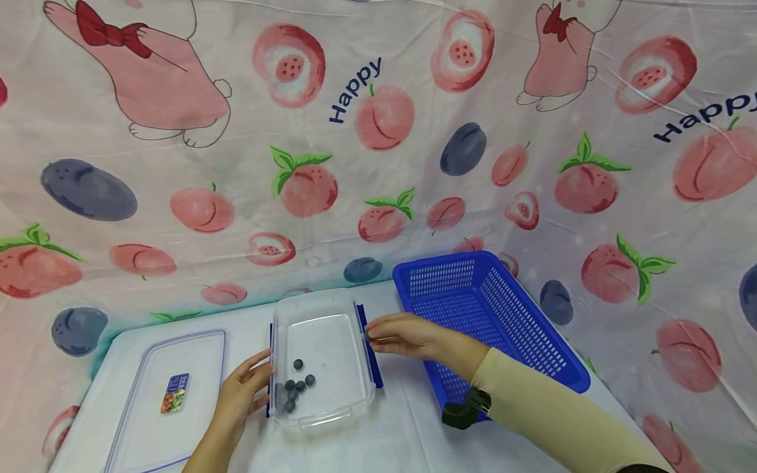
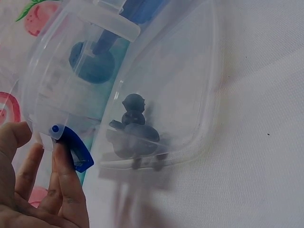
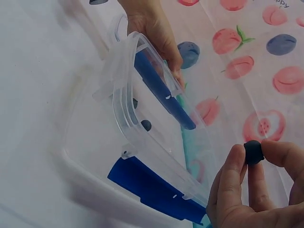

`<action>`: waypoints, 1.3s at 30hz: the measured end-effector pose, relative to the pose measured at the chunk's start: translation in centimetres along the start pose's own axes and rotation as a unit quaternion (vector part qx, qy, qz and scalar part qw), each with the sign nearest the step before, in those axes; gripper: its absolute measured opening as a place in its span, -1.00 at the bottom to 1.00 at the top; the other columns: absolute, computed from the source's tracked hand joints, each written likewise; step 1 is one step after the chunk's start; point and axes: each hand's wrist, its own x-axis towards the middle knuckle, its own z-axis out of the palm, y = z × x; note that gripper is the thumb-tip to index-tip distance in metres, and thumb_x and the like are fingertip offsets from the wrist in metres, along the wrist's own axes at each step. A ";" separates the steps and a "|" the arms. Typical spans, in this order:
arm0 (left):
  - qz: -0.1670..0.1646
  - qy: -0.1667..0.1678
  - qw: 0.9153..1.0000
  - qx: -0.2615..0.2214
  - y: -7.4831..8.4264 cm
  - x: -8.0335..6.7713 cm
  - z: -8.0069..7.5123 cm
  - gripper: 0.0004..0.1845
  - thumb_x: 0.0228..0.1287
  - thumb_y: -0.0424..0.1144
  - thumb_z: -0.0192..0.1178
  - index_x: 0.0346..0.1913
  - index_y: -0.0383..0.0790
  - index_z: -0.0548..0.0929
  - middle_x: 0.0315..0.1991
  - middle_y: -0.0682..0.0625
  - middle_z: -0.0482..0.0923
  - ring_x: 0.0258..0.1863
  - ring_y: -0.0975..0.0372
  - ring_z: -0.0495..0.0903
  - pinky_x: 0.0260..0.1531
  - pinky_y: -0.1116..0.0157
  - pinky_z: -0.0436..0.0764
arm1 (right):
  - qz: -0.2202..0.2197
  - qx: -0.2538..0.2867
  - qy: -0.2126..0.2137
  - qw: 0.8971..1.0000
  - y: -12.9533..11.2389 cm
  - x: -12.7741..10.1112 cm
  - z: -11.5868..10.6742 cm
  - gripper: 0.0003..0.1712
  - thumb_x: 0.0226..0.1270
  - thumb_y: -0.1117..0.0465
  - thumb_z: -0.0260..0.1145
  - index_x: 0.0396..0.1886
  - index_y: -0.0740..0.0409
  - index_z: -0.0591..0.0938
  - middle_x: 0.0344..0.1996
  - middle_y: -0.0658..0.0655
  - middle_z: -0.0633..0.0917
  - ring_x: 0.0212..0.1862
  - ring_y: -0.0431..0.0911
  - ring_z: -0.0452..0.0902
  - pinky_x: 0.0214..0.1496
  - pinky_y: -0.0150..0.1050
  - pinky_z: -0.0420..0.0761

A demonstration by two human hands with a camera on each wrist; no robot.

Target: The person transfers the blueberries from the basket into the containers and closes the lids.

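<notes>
A clear plastic container (image 1: pixel 331 341) with blue side latches (image 1: pixel 370 348) stands on the white-covered table. Several blueberries (image 1: pixel 300 386) lie inside, mostly toward its near left. My left hand (image 1: pixel 239 391) holds the container's left side, with thumb and fingers at the rim and its blue latch (image 2: pixel 76 149). Just outside the right wall, my right hand (image 1: pixel 405 335) pinches a single blueberry (image 3: pixel 254 152) between thumb and fingertips. That berry is mostly covered by the fingers in the head view.
A blue perforated basket (image 1: pixel 455 309) stands to the right, under my right forearm. On the left lies a clear lid (image 1: pixel 198 358) with a blue edge and a small printed label (image 1: pixel 174 393). A fruit-patterned cloth (image 1: pixel 414 177) hangs behind the table.
</notes>
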 end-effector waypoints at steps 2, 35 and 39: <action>-0.001 -0.001 1.000 -0.002 0.0 0.1 0.0 -0.38 0.35 -0.05 0.26 0.41 -0.13 0.39 0.09 0.06 0.61 -0.14 0.33 0.62 -0.23 0.31 0.65 | 0.007 -0.002 0.004 1.000 0.1 0.3 0.4 -0.74 0.34 0.41 0.25 0.00 0.41 0.61 -0.28 0.14 0.67 -0.22 -0.08 0.65 -0.05 -0.29 0.68; 0.000 0.006 1.000 0.011 -0.1 0.0 0.1 -0.36 0.34 -0.02 0.26 0.42 -0.12 0.38 0.20 -0.08 0.56 -0.15 0.36 0.61 -0.23 0.31 0.65 | 0.017 0.012 0.006 1.000 1.6 3.6 3.9 -0.67 0.37 0.40 0.26 0.08 0.46 0.57 -0.30 0.15 0.72 -0.27 -0.10 0.70 -0.02 -0.26 0.67; 0.004 0.004 1.000 0.011 -0.1 0.0 0.1 -0.36 0.35 -0.03 0.25 0.42 -0.13 0.38 0.21 -0.10 0.55 -0.15 0.36 0.61 -0.23 0.31 0.65 | 0.006 0.019 0.009 1.000 1.6 3.9 4.1 -0.68 0.37 0.41 0.25 0.08 0.47 0.57 -0.29 0.16 0.72 -0.27 -0.10 0.70 0.00 -0.25 0.67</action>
